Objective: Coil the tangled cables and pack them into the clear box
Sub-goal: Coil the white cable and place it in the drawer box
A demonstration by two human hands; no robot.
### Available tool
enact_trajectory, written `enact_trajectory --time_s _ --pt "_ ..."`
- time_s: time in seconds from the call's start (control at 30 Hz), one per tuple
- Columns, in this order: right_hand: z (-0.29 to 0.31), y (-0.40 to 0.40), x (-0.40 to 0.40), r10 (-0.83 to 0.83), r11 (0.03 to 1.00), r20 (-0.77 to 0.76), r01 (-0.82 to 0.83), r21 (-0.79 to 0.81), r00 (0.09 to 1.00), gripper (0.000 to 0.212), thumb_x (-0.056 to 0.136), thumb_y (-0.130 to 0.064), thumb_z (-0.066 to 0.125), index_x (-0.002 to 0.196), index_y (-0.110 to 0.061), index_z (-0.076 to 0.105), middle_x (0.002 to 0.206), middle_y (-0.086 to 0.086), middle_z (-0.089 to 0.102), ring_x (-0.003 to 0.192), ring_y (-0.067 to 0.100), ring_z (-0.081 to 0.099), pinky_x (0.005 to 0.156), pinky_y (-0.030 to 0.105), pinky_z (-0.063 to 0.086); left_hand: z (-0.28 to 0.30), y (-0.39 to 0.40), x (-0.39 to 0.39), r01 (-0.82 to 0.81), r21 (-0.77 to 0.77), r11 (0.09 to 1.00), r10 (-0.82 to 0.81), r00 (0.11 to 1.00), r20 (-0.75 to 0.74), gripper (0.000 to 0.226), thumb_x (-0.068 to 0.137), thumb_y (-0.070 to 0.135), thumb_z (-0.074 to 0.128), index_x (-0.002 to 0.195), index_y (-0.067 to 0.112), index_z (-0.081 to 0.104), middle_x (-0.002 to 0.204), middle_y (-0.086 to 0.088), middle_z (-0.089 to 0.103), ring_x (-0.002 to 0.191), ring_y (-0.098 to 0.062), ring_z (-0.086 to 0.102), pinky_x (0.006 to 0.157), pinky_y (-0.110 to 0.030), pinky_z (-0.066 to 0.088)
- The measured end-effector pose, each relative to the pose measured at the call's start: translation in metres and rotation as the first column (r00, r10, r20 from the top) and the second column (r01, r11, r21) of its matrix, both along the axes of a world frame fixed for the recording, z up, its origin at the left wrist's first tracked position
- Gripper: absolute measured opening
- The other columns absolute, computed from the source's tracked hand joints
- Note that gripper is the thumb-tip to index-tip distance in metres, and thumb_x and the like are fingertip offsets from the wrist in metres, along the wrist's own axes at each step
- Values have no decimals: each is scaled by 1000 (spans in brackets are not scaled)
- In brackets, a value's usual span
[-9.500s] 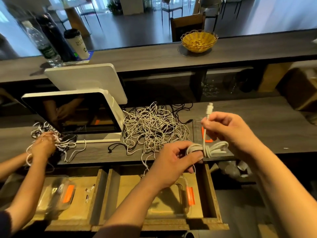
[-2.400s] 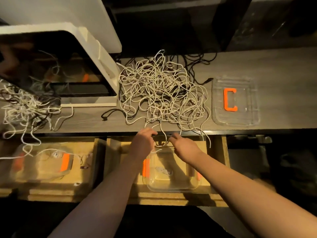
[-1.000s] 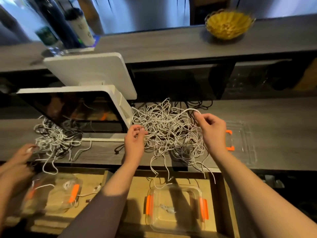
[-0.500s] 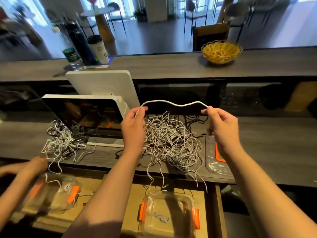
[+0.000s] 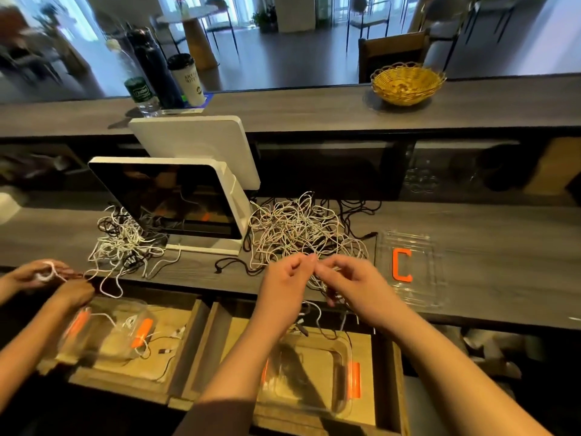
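Head view is showing the person working at the near edge of the tangled cables (image 5: 301, 234), a loose white heap with a few black leads through it, lying on the grey counter (image 5: 490, 247) between the white terminal (image 5: 176, 202) and the clear lid (image 5: 408, 269) with its orange clip. The left hand (image 5: 284, 278) and right hand (image 5: 352, 283) are meeting fingertip to fingertip over the front of the heap, each appearing to be pinching a thin white strand, though the exact strand is too fine to follow. Several ends are hanging off the counter edge towards the clear box (image 5: 309, 379), which is sitting open in the wooden drawer (image 5: 385, 388) below. The cables are looking light, limp and springy, so they are likely to snag on one another; taking hold near a free plug end and drawing it out slowly seems the safer approach. At far left another person's hands (image 5: 47, 278) are handling a white cable beside a second, smaller tangle (image 5: 125, 243). Compared with half a second ago, the hands are no longer holding a strand stretched up between them; they are now lowered and brought together at the heap's front.
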State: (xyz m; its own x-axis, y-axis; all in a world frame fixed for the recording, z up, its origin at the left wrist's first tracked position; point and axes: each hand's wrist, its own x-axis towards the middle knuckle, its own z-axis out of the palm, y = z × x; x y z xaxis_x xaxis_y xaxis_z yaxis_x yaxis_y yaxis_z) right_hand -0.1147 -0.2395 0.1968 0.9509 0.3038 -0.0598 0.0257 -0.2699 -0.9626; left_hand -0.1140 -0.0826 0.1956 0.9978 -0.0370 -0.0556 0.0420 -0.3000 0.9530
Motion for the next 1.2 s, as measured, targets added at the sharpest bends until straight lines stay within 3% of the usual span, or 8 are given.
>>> enact_trajectory --time_s 0.1,0.2,0.43,0.57,0.73,0.87,1.07,1.2 --pt "-12 -10 -17 -73 996 21 72 54 997 20 97 -28 58 85 -18 69 69 -1 61 65 14 53 65 33 44 -2 -3 -12 -98 -40 994 98 995 -5 42 100 35 56 70 7 64 54 0 41 53 -13 36 54 -30 29" --pt "-11 -24 -25 -181 979 -29 183 90 983 22 96 -31 55 86 -17 69 55 -4 55 54 10 49 54 27 43 -5 -1 -19 -236 -41 971 236 972 8 54 99 34 58 50 16 41 46 6 30 44 -9 26 50 -26 26" --pt "-7 -34 -20 -322 934 -161 341 105 933 25 100 -29 54 85 -16 69 51 -5 43 45 13 39 41 22 36 -12 29 -24 -437 -228 870 410 898 -157 42 100 38 53 64 17 46 49 8 34 51 -13 33 62 -31 35" --pt "-13 -35 -30 -364 912 -235 396 105 901 36 100 -37 50 88 -10 70 59 -1 54 54 14 49 51 24 44 -11 32 -23 -392 -186 901 376 919 -116 41 101 43 49 72 15 48 52 7 35 52 -12 33 57 -29 34" --pt "-4 -24 -42 -91 968 -324 160 192 942 53 95 -49 44 100 -2 67 71 6 65 59 15 58 61 24 51 -5 10 -32 -124 62 990 126 991 -33 45 100 48 47 72 12 49 61 -5 36 51 -12 33 52 -16 32" --pt "6 -5 -48 105 985 -268 -62 162 958 36 99 -37 52 101 -3 66 69 5 62 55 14 54 53 21 47 0 4 -43 -56 121 991 57 998 -1 46 99 48 47 65 17 46 54 6 35 46 -4 30 47 -19 28" --pt "4 -19 -45 -145 984 -118 155 83 982 26 100 -27 53 83 -21 72 50 -13 49 47 2 40 45 12 33 8 14 -48 -379 -211 901 364 925 -108 51 97 44 54 57 15 43 54 2 33 60 -20 31 66 -33 31" --pt "1 -21 -44 -144 981 -163 163 109 976 29 99 -30 53 81 -20 73 51 -7 41 45 10 33 43 20 27 7 21 -47 -382 -381 842 347 924 -159 50 98 37 57 54 22 38 48 7 28 50 -13 28 60 -30 30"
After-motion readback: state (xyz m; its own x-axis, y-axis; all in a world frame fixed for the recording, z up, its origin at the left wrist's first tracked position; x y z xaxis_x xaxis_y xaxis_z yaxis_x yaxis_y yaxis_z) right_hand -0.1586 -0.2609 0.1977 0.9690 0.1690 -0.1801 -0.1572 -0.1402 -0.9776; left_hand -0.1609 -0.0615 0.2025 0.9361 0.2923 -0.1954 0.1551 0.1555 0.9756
